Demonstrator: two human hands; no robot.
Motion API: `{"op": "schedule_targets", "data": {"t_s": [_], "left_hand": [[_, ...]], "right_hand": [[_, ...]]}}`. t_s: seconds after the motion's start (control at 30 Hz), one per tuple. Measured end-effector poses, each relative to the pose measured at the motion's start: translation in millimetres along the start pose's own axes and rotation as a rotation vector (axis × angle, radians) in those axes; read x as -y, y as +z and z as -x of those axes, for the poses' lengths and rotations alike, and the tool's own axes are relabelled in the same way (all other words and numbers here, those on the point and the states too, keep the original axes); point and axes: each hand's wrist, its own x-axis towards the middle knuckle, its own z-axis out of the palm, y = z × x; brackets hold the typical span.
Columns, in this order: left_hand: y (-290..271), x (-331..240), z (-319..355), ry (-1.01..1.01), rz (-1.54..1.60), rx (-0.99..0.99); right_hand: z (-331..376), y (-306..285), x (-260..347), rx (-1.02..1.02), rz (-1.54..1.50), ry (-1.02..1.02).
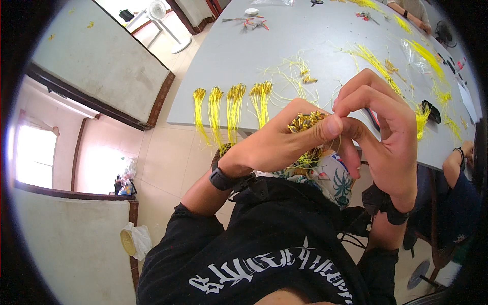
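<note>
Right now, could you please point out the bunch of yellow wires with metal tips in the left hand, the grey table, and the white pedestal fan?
bunch of yellow wires with metal tips (305,122): head view, metal tips.
grey table (244,56): head view, bare top.
white pedestal fan (157,9): head view, round head.

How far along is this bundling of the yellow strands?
Done: four bundles hang in a row over the table edge. In hand: the left hand grips another bundle while the right hand pinches at its top. Left: loose strands lie scattered across the table.
</note>
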Motion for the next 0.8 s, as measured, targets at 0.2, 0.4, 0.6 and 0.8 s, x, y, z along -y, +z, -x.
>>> {"op": "schedule_targets", "data": {"t_s": [0.2,0.4,0.6,0.8], "left_hand": [[3,-2,1,0.015,0.104,0.046],[-2,-12,-5,-0.154,0.16,0.215],[-3,-19,-5,-0.261,0.094,0.245],[-11,-12,-3,-0.05,0.014,0.327]], "right_hand": [[-3,-2,1,0.036,0.168,-0.094],[-3,3,5,0.015,0.163,-0.091],[-3,8,8,0.001,0.233,-0.221],[-4,7,7,0.046,0.169,-0.284]]}}
